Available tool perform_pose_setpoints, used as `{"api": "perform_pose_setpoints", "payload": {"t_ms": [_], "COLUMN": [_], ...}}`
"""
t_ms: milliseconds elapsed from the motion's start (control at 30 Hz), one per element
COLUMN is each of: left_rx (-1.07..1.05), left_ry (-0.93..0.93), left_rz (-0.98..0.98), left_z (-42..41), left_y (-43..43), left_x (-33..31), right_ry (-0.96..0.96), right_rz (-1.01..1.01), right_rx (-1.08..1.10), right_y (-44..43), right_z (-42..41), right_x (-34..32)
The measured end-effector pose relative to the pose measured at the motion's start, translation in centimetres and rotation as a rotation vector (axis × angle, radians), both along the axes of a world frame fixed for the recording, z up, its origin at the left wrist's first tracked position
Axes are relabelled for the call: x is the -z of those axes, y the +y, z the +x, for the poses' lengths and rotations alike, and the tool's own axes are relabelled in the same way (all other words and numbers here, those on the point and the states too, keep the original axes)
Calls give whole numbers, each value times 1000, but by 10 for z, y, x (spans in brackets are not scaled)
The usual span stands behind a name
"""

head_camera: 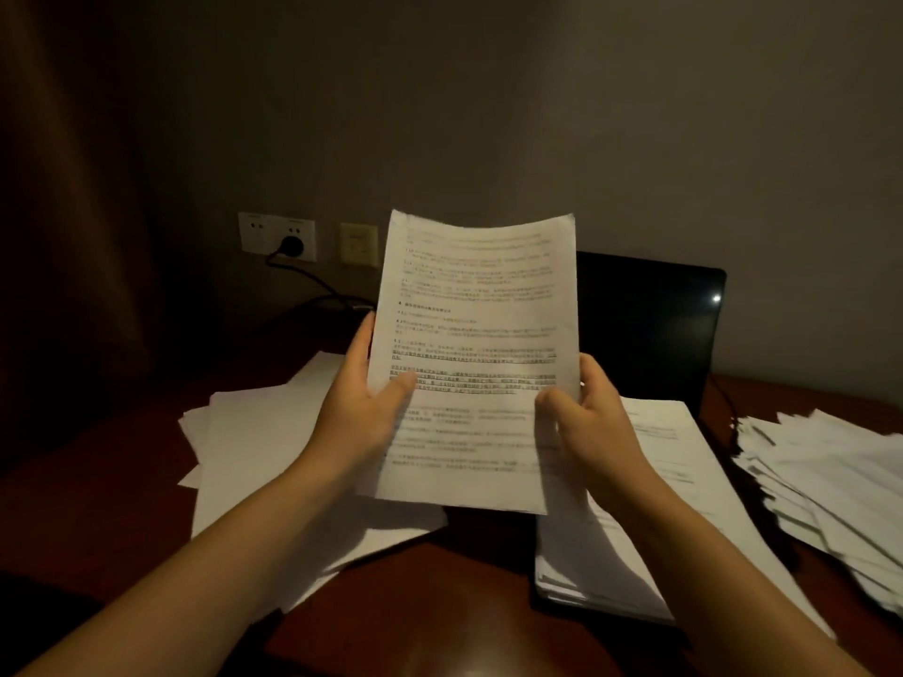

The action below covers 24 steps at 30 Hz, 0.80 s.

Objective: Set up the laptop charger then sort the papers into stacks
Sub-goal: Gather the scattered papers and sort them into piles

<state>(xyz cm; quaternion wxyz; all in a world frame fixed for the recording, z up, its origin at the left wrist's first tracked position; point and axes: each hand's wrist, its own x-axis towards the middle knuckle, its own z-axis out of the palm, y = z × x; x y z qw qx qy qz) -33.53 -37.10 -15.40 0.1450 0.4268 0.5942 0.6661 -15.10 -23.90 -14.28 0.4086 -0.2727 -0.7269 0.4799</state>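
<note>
Two hands on one page right now! The left hand [361, 408] has the printed sheet [476, 334] by its left edge, thumb pressed across the front, fingers tucked behind. The right hand [596, 408] mirrors it on the right edge, thumb on the face, fingers curled round the back. The sheet is up off the desk [440, 603], upright and bowed a little at the top, held in front of the laptop [650, 329] and covering the left edge of its dark screen. Its print is too blurred to read.

Look left of the laptop, up on the wall: a white socket plate [276, 235] with a black plug [292, 245] seated in it. A black cable [312, 278] droops from the plug down toward the laptop's left side, where the sheet hides its end. A second, yellowish plate [359, 244] sits between that socket and the laptop.

Papers everywhere! Left of the laptop, a loose spread of white sheets [254, 442] lies flat on the desk, edges fanned. Right in front of the laptop's screen, a thicker stack [684, 456] lies under the right forearm, printed side up. Right of the laptop, a ragged pile [830, 481] sits with its corners sticking out every way, and another thin black lead [723, 398] runs down between that pile and the laptop.
</note>
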Motion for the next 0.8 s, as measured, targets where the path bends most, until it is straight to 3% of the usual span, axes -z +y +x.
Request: {"api": "perform_pose_setpoints", "payload": {"t_ms": [300,400,600,800], "left_rx": [206,199,188,17], "left_ry": [-216,-102,143,470], "left_rz": [-116,-224,-402,-442], "left_z": [70,82,97,108], "left_y": [49,62,73,68], "left_x": [6,14,30,35], "right_ry": [-97,-117,-371,-557], "right_rz": [-205,-298,-111,132], "right_rx": [131,182,307,416], "right_y": [34,45,54,56], "right_z": [92,119,154,160], "right_x": [10,19,31,38]}}
